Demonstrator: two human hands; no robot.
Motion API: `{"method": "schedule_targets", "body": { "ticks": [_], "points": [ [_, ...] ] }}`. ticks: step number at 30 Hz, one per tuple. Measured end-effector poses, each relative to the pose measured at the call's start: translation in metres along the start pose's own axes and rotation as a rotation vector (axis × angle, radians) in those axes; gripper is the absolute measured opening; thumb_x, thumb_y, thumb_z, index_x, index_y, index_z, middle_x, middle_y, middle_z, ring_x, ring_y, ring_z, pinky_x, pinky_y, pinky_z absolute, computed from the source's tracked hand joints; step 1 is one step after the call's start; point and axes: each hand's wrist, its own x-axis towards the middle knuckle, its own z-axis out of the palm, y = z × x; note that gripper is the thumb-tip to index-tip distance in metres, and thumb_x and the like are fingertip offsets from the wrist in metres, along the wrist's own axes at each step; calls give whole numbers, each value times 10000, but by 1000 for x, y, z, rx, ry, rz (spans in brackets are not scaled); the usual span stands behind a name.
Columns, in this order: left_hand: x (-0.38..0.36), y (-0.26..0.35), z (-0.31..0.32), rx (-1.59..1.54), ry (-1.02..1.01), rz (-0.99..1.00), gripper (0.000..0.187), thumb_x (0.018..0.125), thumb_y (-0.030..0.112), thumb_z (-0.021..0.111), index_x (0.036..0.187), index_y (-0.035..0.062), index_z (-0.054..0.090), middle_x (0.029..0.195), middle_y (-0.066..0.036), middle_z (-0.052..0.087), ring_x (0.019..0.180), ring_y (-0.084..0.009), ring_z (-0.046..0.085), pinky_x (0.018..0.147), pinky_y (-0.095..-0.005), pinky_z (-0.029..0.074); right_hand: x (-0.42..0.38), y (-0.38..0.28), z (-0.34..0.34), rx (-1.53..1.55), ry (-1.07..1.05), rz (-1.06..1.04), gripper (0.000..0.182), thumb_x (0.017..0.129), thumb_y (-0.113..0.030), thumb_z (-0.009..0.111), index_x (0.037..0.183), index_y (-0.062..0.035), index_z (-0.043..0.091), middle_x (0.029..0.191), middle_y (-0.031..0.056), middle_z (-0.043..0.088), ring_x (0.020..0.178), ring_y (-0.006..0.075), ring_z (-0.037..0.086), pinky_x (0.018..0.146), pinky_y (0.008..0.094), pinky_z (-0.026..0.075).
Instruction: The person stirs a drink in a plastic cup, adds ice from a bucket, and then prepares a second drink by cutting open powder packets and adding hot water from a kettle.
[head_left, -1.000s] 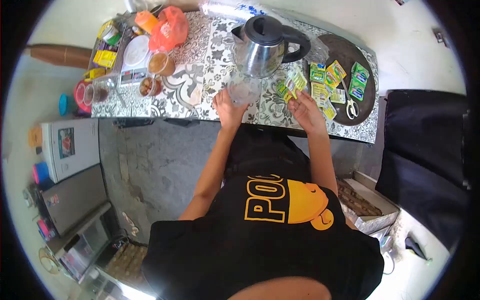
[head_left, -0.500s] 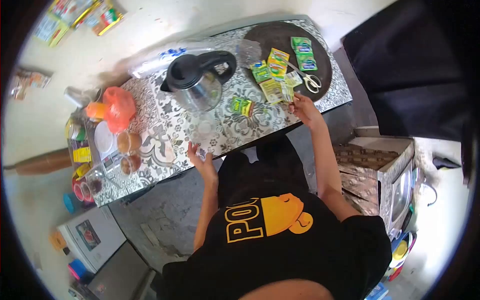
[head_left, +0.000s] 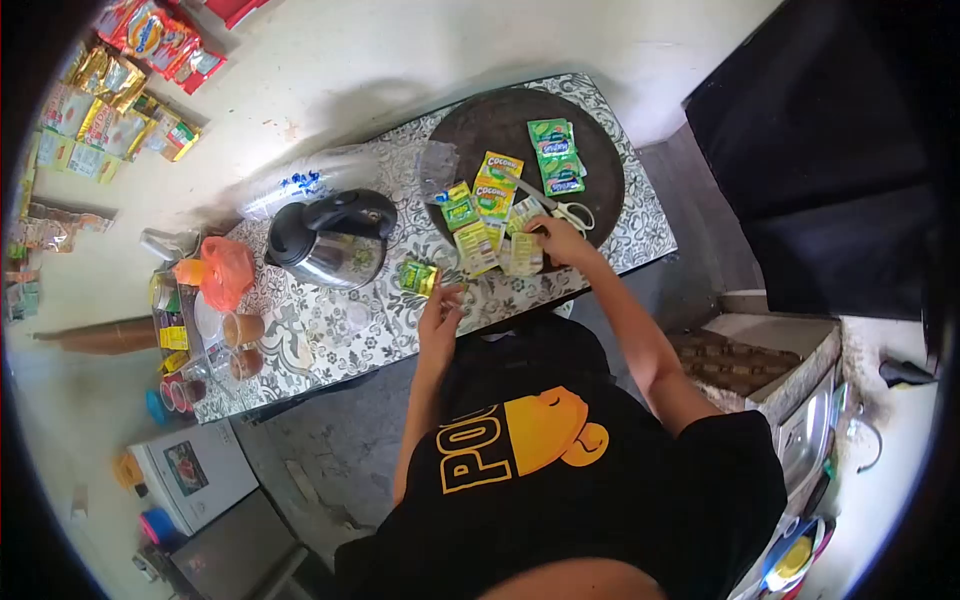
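My right hand [head_left: 560, 241] is over the near edge of the round dark tray [head_left: 470, 130], its fingers closed on a pale yellow-green sachet [head_left: 524, 254]. Beside it lie more sachets: a yellow one [head_left: 496, 185], a green one [head_left: 458, 207] and a pale one [head_left: 476, 247]. White-handled scissors [head_left: 575, 214] rest just beyond that hand, partly covered by sachets. My left hand [head_left: 438, 322] is at the table's near side, fingers apart, their tips at the edge of a small green sachet [head_left: 417, 278]. Whether they touch it is hard to tell.
A kettle [head_left: 335, 240] with a black lid stands left of the tray, a plastic bag [head_left: 300, 190] behind it. Green sachets [head_left: 556, 155] lie on the tray's far side. Brown-filled cups [head_left: 243, 345] and an orange-red bag [head_left: 227, 272] are at the table's left end.
The view has shifted, so the table sits further left. My left hand has moved up to the small green sachet. My right hand has moved further in over the pale sachets.
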Motion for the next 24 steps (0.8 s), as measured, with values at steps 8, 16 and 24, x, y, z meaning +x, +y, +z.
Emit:
{"method": "schedule_targets", "body": {
  "ticks": [8,16,24],
  "points": [
    [172,5,135,429,-62,309,415,784,151,701,1144,-2,564,1044,-170,617,925,-307,621,790,-388,497,-19,10,-34,-126,374,-379,210,802,-26,642,1008,-56,619,698,164,607,645,315,610,595,393,465],
    [222,25,221,952,172,179,840,576,309,866,1225,-21,448,1077,-217,612,1000,-370,622,846,-452,497,11,54,-114,-84,520,-321,159,768,-39,681,922,-38,640,725,124,606,660,280,610,641,390,487],
    [287,42,188,-239,-197,-206,491,805,203,729,1195,-25,537,1104,-157,638,954,-277,661,723,-347,571,50,36,-127,-402,476,-283,490,781,-195,744,1194,-52,524,1080,173,546,987,364,607,798,436,509]
  ]
}}
